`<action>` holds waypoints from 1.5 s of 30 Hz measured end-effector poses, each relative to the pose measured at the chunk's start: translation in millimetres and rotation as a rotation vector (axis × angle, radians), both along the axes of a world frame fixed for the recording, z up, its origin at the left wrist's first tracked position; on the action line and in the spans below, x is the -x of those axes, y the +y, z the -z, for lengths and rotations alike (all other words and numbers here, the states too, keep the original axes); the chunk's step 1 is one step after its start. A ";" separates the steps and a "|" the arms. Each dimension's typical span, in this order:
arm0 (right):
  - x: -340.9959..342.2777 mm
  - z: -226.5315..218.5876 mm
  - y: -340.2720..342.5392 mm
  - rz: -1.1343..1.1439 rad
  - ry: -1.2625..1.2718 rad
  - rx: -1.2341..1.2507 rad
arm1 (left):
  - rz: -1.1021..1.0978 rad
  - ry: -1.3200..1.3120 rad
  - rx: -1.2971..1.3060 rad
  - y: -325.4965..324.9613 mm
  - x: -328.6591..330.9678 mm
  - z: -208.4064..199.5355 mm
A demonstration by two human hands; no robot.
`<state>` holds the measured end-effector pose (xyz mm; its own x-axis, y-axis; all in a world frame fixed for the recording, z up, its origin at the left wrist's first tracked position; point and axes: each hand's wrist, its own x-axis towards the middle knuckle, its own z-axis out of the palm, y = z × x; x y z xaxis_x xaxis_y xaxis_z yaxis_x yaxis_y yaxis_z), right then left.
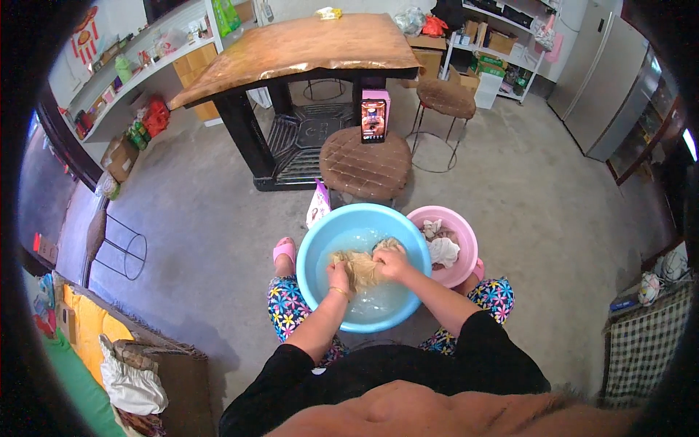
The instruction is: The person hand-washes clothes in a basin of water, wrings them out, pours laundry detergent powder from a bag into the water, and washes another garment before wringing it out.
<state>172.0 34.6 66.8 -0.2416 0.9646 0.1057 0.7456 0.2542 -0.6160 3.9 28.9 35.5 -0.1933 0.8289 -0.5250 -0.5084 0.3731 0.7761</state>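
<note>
Cloth (355,268), one: inside the blue basin (313,251), between the two hands and stretching from one to the other. Beige, wet, bunched into creases, partly in cloudy water. Left hand (338,277): near the basin's middle, fingers curled closed on the cloth's left end. Right hand (392,263): toward the basin's right side, closed on the cloth's right part. Right of the blue basin: pink basin (471,244), holding white fabric (444,253).
</note>
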 end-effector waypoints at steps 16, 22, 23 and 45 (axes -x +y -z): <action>72.2 -22.5 -12.8 -0.125 -0.341 0.182 | 0.068 -0.188 0.084 4.7 4.9 2.3; 72.9 6.7 7.2 -0.004 -0.358 -0.094 | 0.007 0.131 0.146 -3.2 -11.3 -32.1; 70.9 13.3 14.5 0.004 -0.358 -0.092 | 0.026 0.082 0.129 -1.2 -14.2 -30.8; 8.5 -3.2 2.1 0.056 -0.024 -0.013 | 0.457 0.531 -0.280 0.6 7.9 23.8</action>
